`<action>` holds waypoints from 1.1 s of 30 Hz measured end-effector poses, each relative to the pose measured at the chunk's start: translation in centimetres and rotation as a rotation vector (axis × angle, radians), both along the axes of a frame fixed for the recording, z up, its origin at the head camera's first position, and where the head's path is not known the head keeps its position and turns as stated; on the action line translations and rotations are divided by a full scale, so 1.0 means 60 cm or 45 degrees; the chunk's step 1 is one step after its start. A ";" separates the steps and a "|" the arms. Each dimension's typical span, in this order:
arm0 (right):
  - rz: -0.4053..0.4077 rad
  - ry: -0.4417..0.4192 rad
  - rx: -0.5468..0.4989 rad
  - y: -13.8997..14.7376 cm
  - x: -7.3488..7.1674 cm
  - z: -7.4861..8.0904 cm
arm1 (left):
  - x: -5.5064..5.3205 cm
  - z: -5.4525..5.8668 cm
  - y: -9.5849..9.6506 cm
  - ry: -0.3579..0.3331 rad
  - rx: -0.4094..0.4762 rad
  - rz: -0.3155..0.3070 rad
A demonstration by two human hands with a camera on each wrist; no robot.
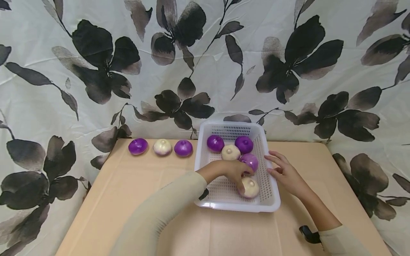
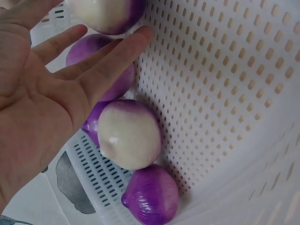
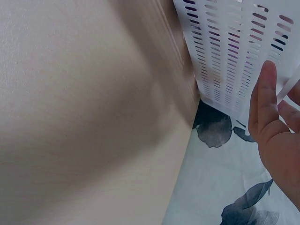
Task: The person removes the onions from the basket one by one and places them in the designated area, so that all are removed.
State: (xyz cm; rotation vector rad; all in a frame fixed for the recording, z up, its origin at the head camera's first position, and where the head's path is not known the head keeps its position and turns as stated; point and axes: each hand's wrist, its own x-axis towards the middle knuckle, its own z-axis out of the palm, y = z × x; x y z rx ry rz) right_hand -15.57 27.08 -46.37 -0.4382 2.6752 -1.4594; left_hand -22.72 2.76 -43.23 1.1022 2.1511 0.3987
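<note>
A white perforated plastic basket (image 1: 270,188) holds several purple onions (image 1: 244,144) and pale, purple-tinged onions (image 1: 230,153). Inside it, my left hand (image 1: 235,172) reaches around a pale onion (image 1: 250,187) near the front right. Its fingers lie between that onion and the purple onion (image 1: 249,162) behind. In the left wrist view, the left hand (image 2: 56,89) has its fingers extended and spread beside the onions. My right hand (image 1: 286,176) rests straight fingertips on the basket's right rim. The right wrist view shows one finger (image 3: 266,93) lying along the slotted outer wall.
Left of the basket, two purple onions (image 1: 138,146) and a pale onion (image 1: 162,147) stand in a row near the far edge of the wood-coloured table (image 1: 153,177). A white cloth (image 1: 230,89) with dark flowers hangs behind.
</note>
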 end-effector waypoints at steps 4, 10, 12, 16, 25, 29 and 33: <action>0.004 0.012 -0.009 0.001 0.000 -0.001 | 0.002 -0.003 0.006 0.011 -0.019 -0.012; 0.026 0.051 -0.018 0.000 0.001 -0.009 | 0.005 -0.013 0.009 0.008 -0.053 -0.024; 0.029 0.055 -0.021 -0.001 0.003 -0.009 | 0.005 -0.018 0.009 0.011 -0.057 -0.033; 0.030 0.060 -0.030 -0.003 0.007 -0.009 | 0.006 -0.028 0.008 0.011 -0.044 -0.044; 0.021 0.027 -0.006 -0.001 0.007 -0.008 | 0.003 -0.019 0.004 0.023 -0.034 -0.054; 0.019 0.038 0.012 0.001 0.004 -0.005 | -0.002 -0.004 -0.002 0.031 -0.004 -0.036; 0.021 0.049 0.018 0.002 0.000 -0.001 | -0.007 0.016 -0.013 0.045 0.044 -0.020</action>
